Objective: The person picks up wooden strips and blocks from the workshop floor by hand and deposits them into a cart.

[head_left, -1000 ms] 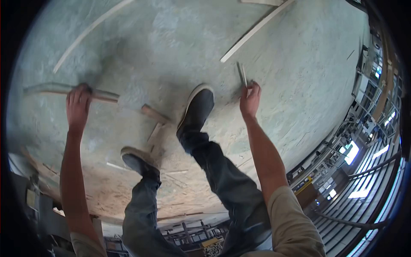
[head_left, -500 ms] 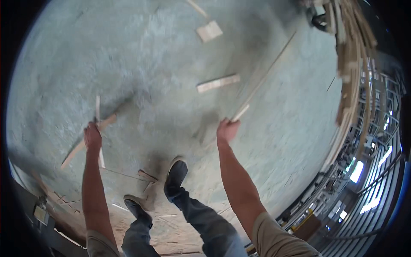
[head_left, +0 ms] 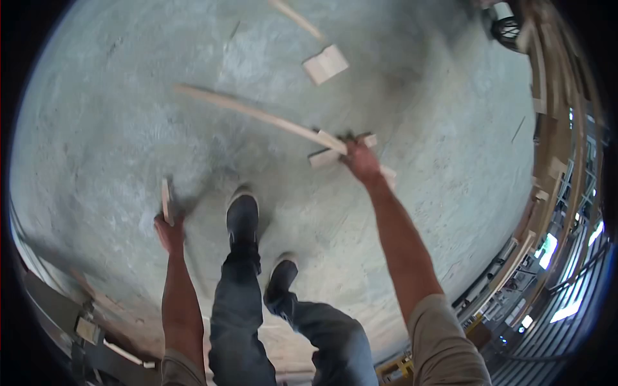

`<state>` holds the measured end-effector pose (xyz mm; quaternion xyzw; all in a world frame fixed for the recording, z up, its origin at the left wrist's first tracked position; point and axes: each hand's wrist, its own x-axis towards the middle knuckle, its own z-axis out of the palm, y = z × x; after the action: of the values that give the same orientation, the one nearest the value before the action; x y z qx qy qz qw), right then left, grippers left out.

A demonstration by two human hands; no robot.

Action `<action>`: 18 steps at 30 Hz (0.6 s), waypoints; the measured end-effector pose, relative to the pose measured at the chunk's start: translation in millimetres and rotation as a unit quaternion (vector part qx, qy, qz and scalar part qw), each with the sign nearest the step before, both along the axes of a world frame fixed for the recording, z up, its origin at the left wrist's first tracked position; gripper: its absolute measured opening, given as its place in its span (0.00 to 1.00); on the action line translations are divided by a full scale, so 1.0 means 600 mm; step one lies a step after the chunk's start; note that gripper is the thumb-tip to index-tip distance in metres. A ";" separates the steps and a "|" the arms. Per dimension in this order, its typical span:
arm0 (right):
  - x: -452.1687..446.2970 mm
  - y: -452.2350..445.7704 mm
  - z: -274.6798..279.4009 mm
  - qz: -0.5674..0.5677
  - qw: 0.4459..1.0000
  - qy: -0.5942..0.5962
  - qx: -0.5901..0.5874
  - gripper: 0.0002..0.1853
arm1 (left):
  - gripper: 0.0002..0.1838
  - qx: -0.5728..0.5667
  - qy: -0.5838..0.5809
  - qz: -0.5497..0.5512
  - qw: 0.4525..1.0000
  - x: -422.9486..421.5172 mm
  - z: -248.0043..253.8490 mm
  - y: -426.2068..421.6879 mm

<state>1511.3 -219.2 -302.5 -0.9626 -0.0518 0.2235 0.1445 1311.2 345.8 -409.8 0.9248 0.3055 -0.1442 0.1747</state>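
Observation:
Low on the left, my left hand (head_left: 169, 233) is closed round wooden pieces; a short pale one (head_left: 167, 199) sticks up beyond the fingers. Further right and forward, my right hand (head_left: 362, 161) grips a long, thin wooden strip (head_left: 251, 112) that slants away to the upper left. A shorter piece of wood lies along the strip near my fingers. Beneath the right hand is a short board (head_left: 324, 158), its middle hidden by the fingers; I cannot tell whether they touch it. Both hands are slightly blurred.
Ahead on the concrete floor (head_left: 129, 116) lie a square wooden block (head_left: 326, 64) and a narrow stick (head_left: 297, 19). Long timber (head_left: 547, 148) is piled along the right, near a dark round object (head_left: 506, 30). My shoes (head_left: 243, 215) are between my hands. Machinery stands lower left.
My right hand has moved forward to the short board, and its long strip has swung from pointing up-right to up-left. My left hand has shifted slightly right and down. My feet have stepped.

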 end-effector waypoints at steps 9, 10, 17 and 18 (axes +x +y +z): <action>0.095 0.037 0.007 -0.152 0.978 -0.049 0.131 0.27 | 0.17 -0.079 -0.116 -0.037 0.989 0.117 0.140 -0.077; 0.099 0.049 0.024 -0.261 0.948 -0.037 0.180 0.28 | 0.16 -0.089 -0.111 -0.022 0.990 0.170 0.166 -0.091; 0.337 0.128 -0.038 -0.347 0.929 -0.058 0.119 0.40 | 0.25 -0.069 -0.104 -0.359 0.925 0.699 0.153 -0.235; 0.336 0.128 -0.062 -0.339 0.932 -0.030 0.125 0.40 | 0.25 -0.055 -0.123 -0.410 0.902 0.754 0.146 -0.277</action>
<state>1712.8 -142.7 -339.6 -0.9032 0.2457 0.1244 0.3291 1763.7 179.7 -322.2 0.9676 -0.1326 -0.1051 0.1873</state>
